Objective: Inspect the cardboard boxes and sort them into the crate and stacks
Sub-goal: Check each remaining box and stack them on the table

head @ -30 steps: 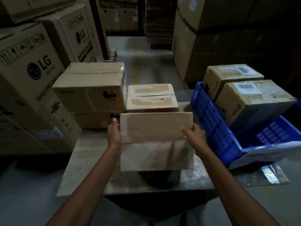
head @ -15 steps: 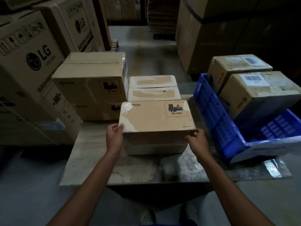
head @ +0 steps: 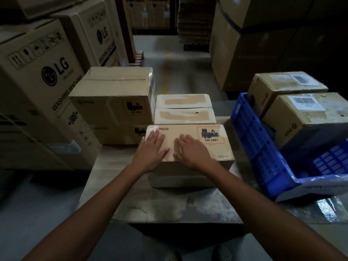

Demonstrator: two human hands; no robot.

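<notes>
Head view, as I read it from my station. Tall LG washing machine cartons point(head: 39, 87) stand on the floor along the left. A grey tabletop point(head: 150, 204) lies ahead of me and carries the sorting work. At its right end sits the blue crate point(head: 252, 147), tilted, with two labelled boxes point(head: 305, 117) in it, one behind the other, barcode stickers on top. At the left rear of the tabletop is a stack of two brown boxes point(head: 113, 95), the upper one resting squarely on the lower. Between that stack and the crate lie two pale taped boxes point(head: 184, 110); whether they are stacked or set one behind the other I cannot tell. Just in front of them, touching or nearly so, sits the PICO box point(head: 222, 149) under inspection, resting on the tabletop. My left hand point(head: 152, 149) and right hand point(head: 190, 151) lie palm down, side by side, on its top face. All fingers point(head: 160, 137) are straight and released, gripping nothing. A red-bordered UN 3481 label point(head: 211, 136) shows just right of the right hand.
</notes>
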